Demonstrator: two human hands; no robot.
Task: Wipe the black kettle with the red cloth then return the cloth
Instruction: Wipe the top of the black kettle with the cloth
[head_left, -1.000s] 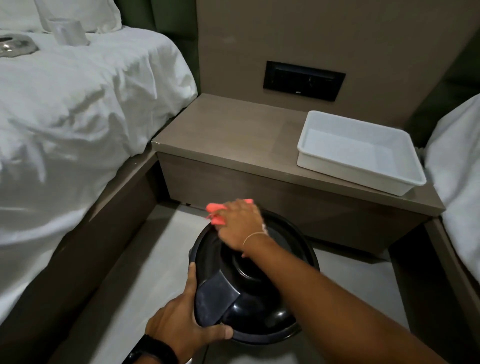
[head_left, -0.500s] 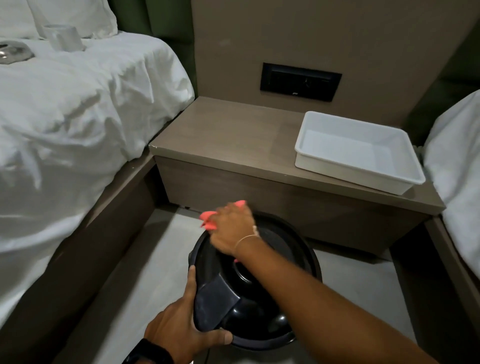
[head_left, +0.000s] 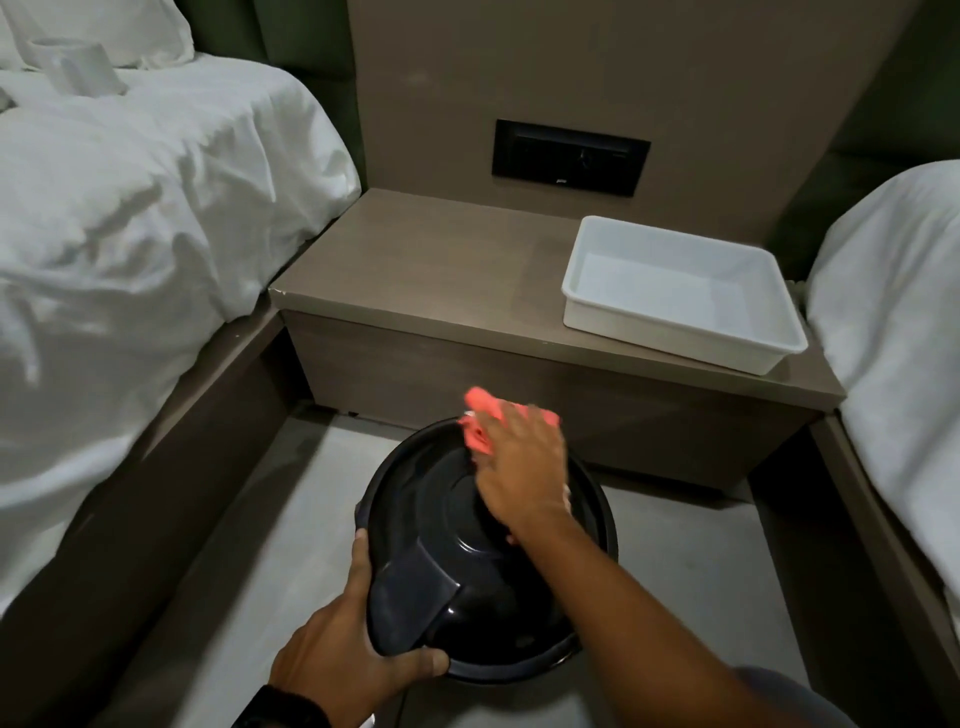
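My left hand (head_left: 345, 662) clamped around the black kettle (head_left: 447, 525) at its handle, my right hand (head_left: 524, 467) pressing the red cloth (head_left: 480, 423) on its far rim, fingers closed over the cloth

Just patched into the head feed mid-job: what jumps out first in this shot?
The red cloth stands out, bunched under the right hand on the far rim of the black kettle low in the centre, with the left hand gripping the kettle's near side by the handle. Behind it, a white tray sits on the right end of the brown nightstand, between two white beds.
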